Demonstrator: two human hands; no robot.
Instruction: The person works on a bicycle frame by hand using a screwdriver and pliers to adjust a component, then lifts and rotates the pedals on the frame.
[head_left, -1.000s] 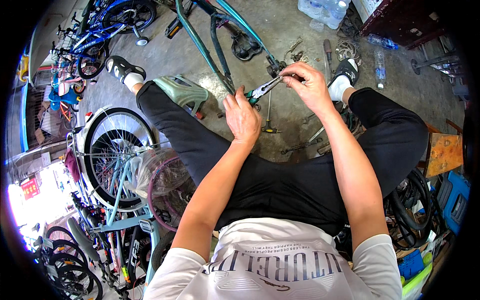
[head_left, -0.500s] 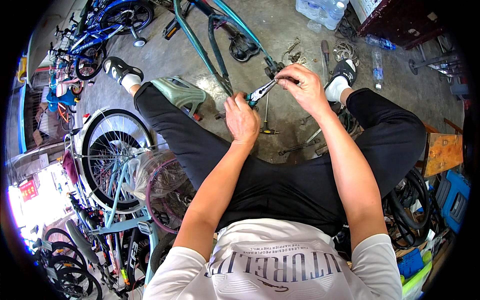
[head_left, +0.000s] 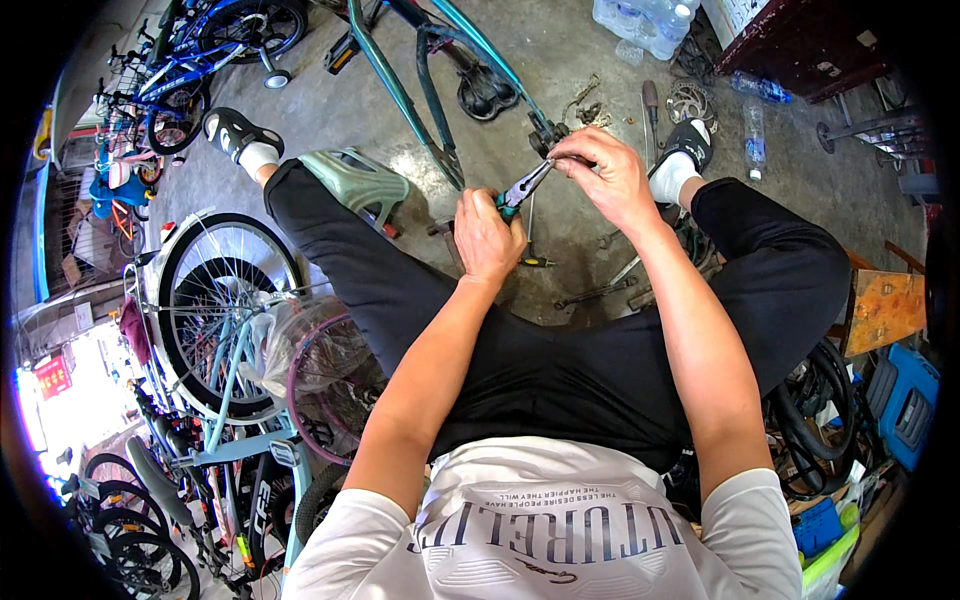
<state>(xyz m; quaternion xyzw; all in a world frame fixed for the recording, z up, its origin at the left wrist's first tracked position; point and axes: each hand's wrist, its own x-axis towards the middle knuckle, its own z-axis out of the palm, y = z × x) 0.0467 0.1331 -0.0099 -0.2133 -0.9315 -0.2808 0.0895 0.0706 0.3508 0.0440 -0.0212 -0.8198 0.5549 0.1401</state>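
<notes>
My left hand point(head_left: 488, 236) is wrapped round the dark green handles of a pair of long-nosed pliers point(head_left: 525, 187), whose jaws point up and to the right. At the jaw tips, the fingers of my right hand point(head_left: 608, 178) are pinched together. Whatever lies between those fingers is too small to make out. Just beyond both hands stands a teal bicycle frame point(head_left: 385, 83), its rear end point(head_left: 547, 132) close to my right fingertips. A black saddle point(head_left: 487, 97) shows beneath the frame, near the floor.
A pale green plastic stool point(head_left: 350, 180) stands by my left leg. Wrenches point(head_left: 595, 293), a screwdriver point(head_left: 651, 105) and metal parts point(head_left: 690, 105) lie on the concrete. Bicycles crowd the left, including a light blue one point(head_left: 230, 375). Bottles point(head_left: 645, 22) and a blue case point(head_left: 903, 402) are at right.
My left hand has shifted slightly to the right with the pliers, and the jaws look closer together. My right hand has barely moved, its fingers still pinched at the tips.
</notes>
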